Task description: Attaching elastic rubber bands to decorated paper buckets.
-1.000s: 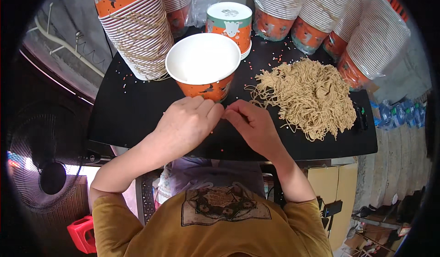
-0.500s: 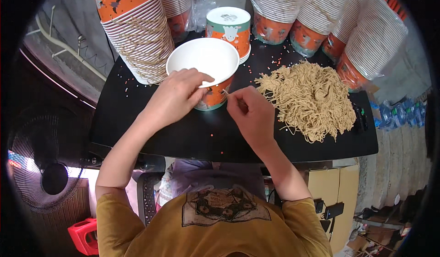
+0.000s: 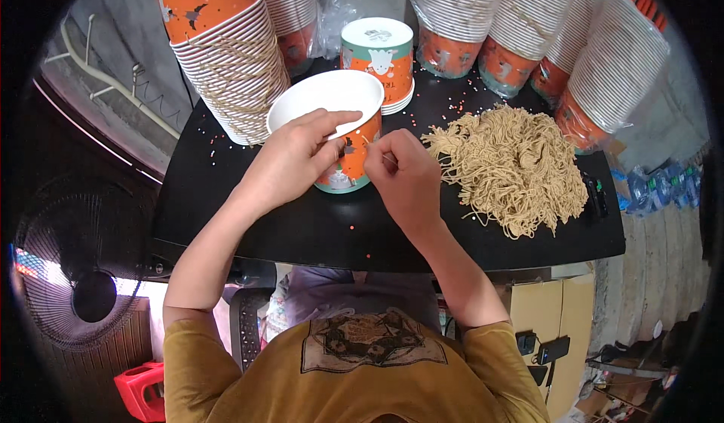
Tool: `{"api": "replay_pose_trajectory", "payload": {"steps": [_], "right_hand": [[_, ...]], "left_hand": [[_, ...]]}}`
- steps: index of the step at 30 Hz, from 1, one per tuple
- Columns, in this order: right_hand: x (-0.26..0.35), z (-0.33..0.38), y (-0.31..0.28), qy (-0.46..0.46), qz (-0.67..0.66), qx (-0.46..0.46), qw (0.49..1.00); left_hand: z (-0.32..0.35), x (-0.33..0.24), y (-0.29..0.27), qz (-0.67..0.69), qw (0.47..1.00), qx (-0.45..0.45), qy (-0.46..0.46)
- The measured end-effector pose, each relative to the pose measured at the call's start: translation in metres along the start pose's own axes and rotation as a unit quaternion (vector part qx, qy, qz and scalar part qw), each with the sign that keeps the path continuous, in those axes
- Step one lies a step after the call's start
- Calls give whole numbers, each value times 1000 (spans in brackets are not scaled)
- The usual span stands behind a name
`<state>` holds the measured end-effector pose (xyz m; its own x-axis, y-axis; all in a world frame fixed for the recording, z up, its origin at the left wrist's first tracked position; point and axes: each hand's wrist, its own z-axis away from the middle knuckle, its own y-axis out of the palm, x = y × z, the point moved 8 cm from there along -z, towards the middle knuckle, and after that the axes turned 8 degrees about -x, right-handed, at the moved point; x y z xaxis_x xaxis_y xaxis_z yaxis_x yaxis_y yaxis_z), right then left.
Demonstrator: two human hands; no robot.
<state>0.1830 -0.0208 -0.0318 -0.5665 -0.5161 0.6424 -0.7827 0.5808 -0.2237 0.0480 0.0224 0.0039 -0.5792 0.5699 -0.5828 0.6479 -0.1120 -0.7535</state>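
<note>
Above the black bench (image 3: 332, 234), you hold both forearms forward and angled inward, elbows bent and apart. Your left hand (image 3: 290, 155) slants up toward the right, back of the hand uppermost; its grip clasps the near rim of the orange paper bucket (image 3: 353, 160), index finger stretched across the mouth and thumb against the printed wall. The bucket sits between your hands, its white mouth tilted to the left. Your right hand (image 3: 407, 172) is curled, knuckles forward, just beside that wall, its grip pinching a thin tan strand (image 3: 366, 140) whose tip pokes out toward the bucket. To its right lies a tangled tan string pile (image 3: 520, 166); behind the bucket stands an upturned bucket (image 3: 377, 61).
</note>
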Motion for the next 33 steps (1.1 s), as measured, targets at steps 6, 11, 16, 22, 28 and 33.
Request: {"api": "replay_pose_trajectory", "payload": {"steps": [6, 11, 16, 22, 28, 33], "right_hand": [[0, -2, 2, -5, 5, -1, 1000], [1, -2, 3, -12, 9, 2, 1000], [-3, 0, 5, 2, 10, 14, 1000], [-5, 0, 7, -5, 12, 16, 1000], [-10, 7, 11, 2, 1, 40, 999], [-14, 9, 11, 33, -14, 63, 997]], "left_hand": [[1, 0, 2, 2, 1000, -7, 15], [1, 2, 5, 2, 1000, -6, 20], [1, 1, 5, 1, 1000, 1, 11], [3, -3, 9, 1, 999, 7, 32], [2, 6, 16, 36, 996, 82, 18], [-14, 22, 27, 59, 984, 166, -7]]}}
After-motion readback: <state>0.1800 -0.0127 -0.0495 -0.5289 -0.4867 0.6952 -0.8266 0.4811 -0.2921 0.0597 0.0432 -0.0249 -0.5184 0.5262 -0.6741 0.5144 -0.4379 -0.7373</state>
